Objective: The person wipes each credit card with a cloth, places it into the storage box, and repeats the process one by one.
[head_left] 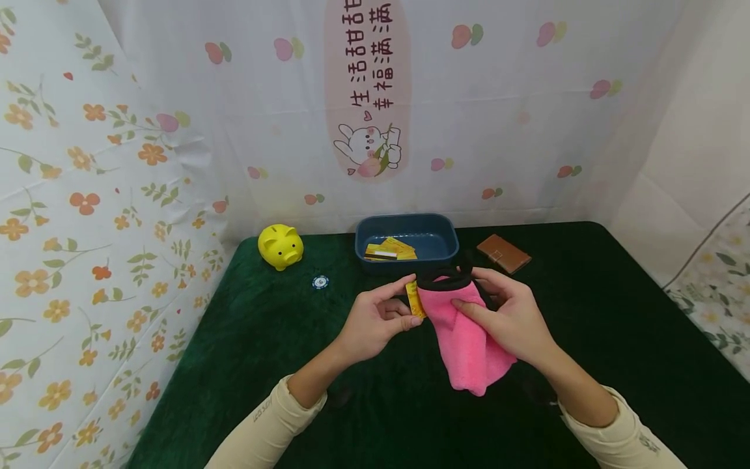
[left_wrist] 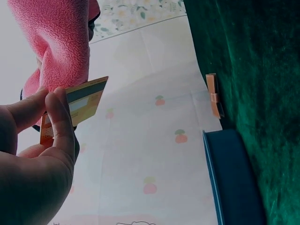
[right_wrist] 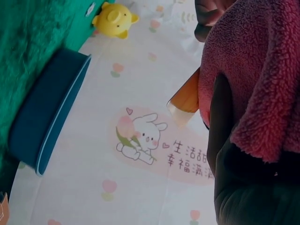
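My left hand pinches a yellow card between thumb and fingers, upright beside the mouth of a pink fleece pouch. In the left wrist view the card shows a dark stripe and a pale strip. My right hand grips the pouch near its black-trimmed opening, thumb on the front and fingers behind. The pouch hangs down over the table. From the right wrist, the card pokes out past the pouch's edge; the pouch covers most of it.
A blue bin with several yellow cards inside stands at the back. A brown leather wallet lies right of it. A yellow piggy bank and a poker chip are on the left of the green cloth.
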{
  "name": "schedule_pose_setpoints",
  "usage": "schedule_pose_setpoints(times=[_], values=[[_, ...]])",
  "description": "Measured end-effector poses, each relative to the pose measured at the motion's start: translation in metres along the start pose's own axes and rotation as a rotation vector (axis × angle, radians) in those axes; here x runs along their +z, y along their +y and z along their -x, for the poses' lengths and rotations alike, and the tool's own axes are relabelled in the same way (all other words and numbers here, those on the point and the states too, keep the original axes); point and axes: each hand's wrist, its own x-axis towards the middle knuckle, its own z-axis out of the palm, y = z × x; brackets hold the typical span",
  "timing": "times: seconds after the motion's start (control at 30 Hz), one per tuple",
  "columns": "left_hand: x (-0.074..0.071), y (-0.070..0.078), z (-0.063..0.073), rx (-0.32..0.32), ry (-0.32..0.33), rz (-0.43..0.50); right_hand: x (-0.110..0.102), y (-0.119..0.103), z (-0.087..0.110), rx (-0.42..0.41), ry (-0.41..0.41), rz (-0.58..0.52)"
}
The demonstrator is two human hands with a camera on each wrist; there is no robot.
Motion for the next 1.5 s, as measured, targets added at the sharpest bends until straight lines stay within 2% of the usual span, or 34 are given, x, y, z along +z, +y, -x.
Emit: schedule_pose_setpoints(times=[0.2, 0.43, 0.77, 0.97, 1.3, 1.5], values=[[0.001, 0.0, -0.001, 0.036, -0.003, -0.069, 0.003, -0.002, -0.001, -0.021, -0.019, -0.03], [0.002, -0.005, -0.003, 0.067, 0.008, -0.089, 0.006, -0.004, 0.0, -0.051, -0.037, -0.065], [0.0, -0.009, -0.006, 0.155, 0.016, -0.008, 0.005, -0.006, -0.001, -0.078, -0.045, -0.057], [-0.002, -0.009, -0.007, 0.173, 0.025, 0.031, 0.003, -0.005, 0.001, -0.093, -0.056, -0.041], [-0.004, -0.008, -0.004, 0.178, 0.036, 0.088, -0.005, -0.005, 0.01, -0.071, -0.099, 0.001], [-0.002, -0.007, -0.003, 0.197, 0.045, 0.121, -0.01, -0.003, 0.015, -0.068, -0.091, 0.003]])
